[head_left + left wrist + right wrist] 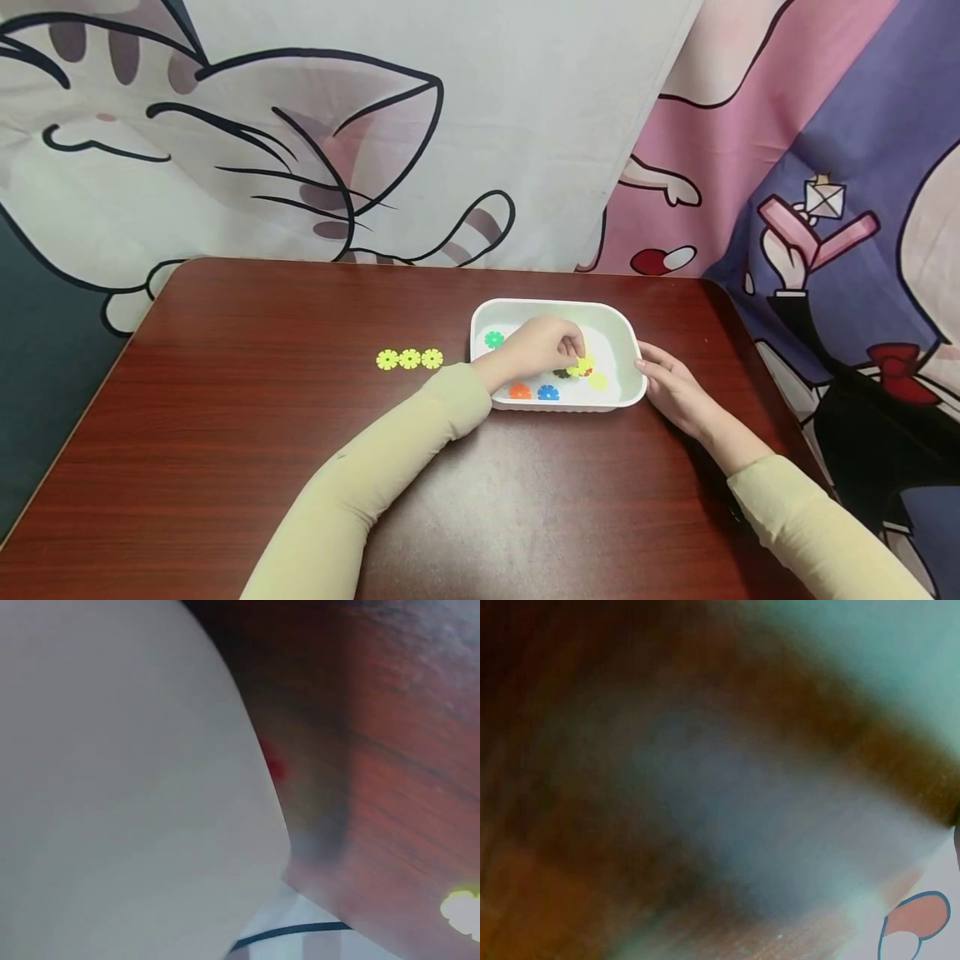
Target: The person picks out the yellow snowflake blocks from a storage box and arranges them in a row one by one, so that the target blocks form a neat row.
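Note:
My left hand (542, 343) reaches over the left side of a white tray (622, 333), fingers curled and fingertips pinching at a yellow flower-shaped disc (581, 367). Other discs lie around and under that one, partly hidden by the fingers. My right hand (675, 390) holds the tray's right end, thumb at the rim. Inside the tray are a green disc (494, 339), an orange disc (520, 391), a blue disc (548, 392) and a pale yellow disc (597, 381). Both wrist views are mostly blocked or blurred.
Three yellow flower-shaped discs (409, 359) lie in a row on the brown table (285, 417), left of the tray. A printed cloth (555, 150) with cartoon figures hangs behind the table's back edge.

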Demonstrator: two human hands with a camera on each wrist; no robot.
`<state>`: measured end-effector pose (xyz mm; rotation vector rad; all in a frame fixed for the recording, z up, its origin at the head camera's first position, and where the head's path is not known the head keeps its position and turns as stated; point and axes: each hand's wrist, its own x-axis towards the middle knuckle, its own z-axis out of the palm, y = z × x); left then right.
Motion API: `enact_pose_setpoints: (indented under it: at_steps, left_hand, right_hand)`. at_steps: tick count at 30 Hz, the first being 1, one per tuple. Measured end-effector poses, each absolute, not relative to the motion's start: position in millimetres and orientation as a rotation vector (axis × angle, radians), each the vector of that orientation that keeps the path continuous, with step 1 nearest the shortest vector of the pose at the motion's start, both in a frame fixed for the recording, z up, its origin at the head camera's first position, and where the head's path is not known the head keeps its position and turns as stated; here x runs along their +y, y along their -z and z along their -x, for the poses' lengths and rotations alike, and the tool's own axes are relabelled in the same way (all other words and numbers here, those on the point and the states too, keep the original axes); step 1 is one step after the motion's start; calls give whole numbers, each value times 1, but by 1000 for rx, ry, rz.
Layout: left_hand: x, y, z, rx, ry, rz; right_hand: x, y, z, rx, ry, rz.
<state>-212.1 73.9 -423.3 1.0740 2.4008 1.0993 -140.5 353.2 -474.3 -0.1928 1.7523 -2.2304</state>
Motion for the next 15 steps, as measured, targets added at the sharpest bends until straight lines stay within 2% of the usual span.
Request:
enact_pose_setpoints:
  at_steps: [15]
  left_hand:
    - [46, 416, 211, 2386, -1520, -746]
  right_hand:
    - [354, 475, 141, 1755, 2228, 200]
